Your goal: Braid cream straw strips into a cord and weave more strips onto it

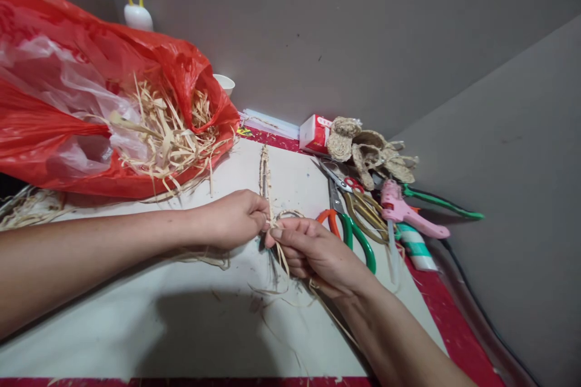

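In the middle of the white board [190,314], a narrow straw braid [265,168] stretches away from me, its far end forming a long thin loop. My left hand [242,217] pinches the braid at its near part. Just to the right and closer to me, my right hand [308,248] grips the same braid between thumb and fingers, almost touching the left. Loose straw strands [284,260] trail down from the right fingers. The exact contact points are partly covered by the fingertips. A curved piece of braid [290,213] shows behind the right hand.
A red plastic bag [149,42] full of straw [158,133] lies at left. On the right are orange-and-green-handled scissors [358,242], gold-handled scissors [367,217], a pink glue gun [403,208], a striped roll [417,248], woven straw pieces [363,148] and a red-white box [315,133].
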{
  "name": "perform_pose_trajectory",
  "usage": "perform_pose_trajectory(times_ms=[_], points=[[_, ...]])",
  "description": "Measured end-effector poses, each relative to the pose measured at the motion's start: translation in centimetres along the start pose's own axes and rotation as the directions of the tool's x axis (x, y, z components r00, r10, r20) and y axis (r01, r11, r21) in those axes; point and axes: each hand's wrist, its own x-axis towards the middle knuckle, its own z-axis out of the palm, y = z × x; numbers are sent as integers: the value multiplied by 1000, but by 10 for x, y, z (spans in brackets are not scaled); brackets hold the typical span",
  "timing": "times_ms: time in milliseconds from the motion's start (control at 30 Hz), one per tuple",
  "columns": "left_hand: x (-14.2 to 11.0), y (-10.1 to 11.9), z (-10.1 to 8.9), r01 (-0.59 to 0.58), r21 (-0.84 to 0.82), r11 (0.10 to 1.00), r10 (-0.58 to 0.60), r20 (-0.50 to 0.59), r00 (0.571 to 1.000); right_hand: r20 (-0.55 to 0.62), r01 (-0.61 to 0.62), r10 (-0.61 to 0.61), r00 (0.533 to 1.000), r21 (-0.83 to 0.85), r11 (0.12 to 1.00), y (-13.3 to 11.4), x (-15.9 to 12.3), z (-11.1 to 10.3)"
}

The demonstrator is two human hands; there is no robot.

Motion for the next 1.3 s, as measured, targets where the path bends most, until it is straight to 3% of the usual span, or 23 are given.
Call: perform_pose_trajectory(times_ms=[200, 400, 667, 833, 1033, 1167, 1300], points=[[1, 0, -3, 90, -241, 966, -70, 89, 993, 12, 44, -43, 999, -90, 995, 0, 0, 1], [3, -2, -1, 144, -314, 938, -93, 172, 981, -7, 63, -65, 998, -199, 978, 3, 0, -1], [3, -4, 3, 87, -242, 966, -76, 54, 996, -67, 62, -100, 993, -421, 905, 5, -4, -5], [0, -4, 5, 71, -165, 984, -72, -1, 997, -120, 106, -213, 970, -579, 809, -5, -12, -5], [1, -7, 10, 45, -282, 958, -57, -33, 998, -171, 147, -279, 945, -540, 829, 5, -13, 18], [3, -9, 13, 51, -432, 900, -69, -27, 997, -198, 160, -371, 907, -653, 740, 17, -11, 32], [1, -6, 14, 74, -521, 850, -119, -52, 992, -163, 160, -492, 855, -820, 549, 24, -9, 34]])
